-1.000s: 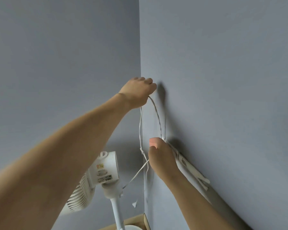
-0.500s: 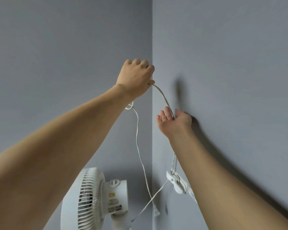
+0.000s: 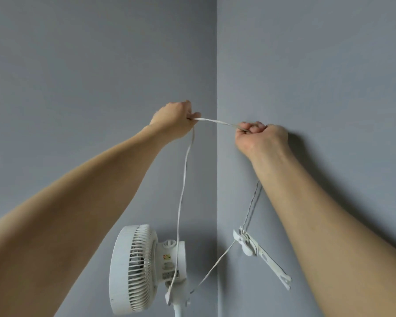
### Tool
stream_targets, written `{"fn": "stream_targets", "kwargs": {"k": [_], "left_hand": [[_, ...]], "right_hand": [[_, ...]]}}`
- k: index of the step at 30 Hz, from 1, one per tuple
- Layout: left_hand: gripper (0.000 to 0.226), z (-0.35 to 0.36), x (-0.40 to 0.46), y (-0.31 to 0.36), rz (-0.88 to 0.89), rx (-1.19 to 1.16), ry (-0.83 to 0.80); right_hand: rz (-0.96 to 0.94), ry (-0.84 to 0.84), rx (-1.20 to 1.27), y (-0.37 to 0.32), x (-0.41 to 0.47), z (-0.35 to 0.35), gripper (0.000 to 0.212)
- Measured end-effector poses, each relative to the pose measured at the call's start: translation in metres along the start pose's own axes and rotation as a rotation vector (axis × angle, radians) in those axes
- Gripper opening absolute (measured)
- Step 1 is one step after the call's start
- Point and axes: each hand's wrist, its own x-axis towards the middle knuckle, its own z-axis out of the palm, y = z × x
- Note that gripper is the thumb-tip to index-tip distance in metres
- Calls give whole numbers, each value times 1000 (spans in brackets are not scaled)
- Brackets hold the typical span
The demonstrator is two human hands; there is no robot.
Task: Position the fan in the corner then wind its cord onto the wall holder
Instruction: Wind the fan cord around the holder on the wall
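Note:
A white pedestal fan (image 3: 144,268) stands in the corner of two grey walls, its grille facing left. Its thin white cord (image 3: 184,179) hangs from my left hand (image 3: 174,120), which is closed on it, down to the plug end dangling beside the fan's neck. A short taut stretch of cord runs across the corner to my right hand (image 3: 260,138), a fist closed on the cord against the right wall. From that fist the cord drops behind my forearm to the white wall holder (image 3: 258,253), where it is looped, then slants down to the fan.
The corner seam (image 3: 217,65) runs vertically between the left grey wall and the right grey wall. My two forearms fill the lower left and lower right of the view. The fan's pole (image 3: 178,311) leaves the frame at the bottom.
My right hand rose from the holder, opened around the cord, then closed into a fist on it. My left hand drew away to the left, stretching the cord level. The view tilted, showing more of the fan.

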Motion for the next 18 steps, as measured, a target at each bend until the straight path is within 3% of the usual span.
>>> {"fn": "stream_targets", "kwargs": {"k": [2,4,10,13,18], "left_hand": [[23,-4,-5,12,-48,-304,-368],[15,-1,-19,16,-65,-427,-707],[15,82,-94,28,-30,-326,-1130],[21,126,-130,40,-33,-296,-1221],[27,176,-148,66,-35,-402,-940]], "right_hand": [[-32,-15,-73,-5,-12,-8,25],[-51,15,-156,-14,-21,-21,27],[-57,102,-439,-24,-68,-72,37],[-130,131,-528,-29,-88,-90,35],[-234,179,-637,-33,-110,-120,37]]}}
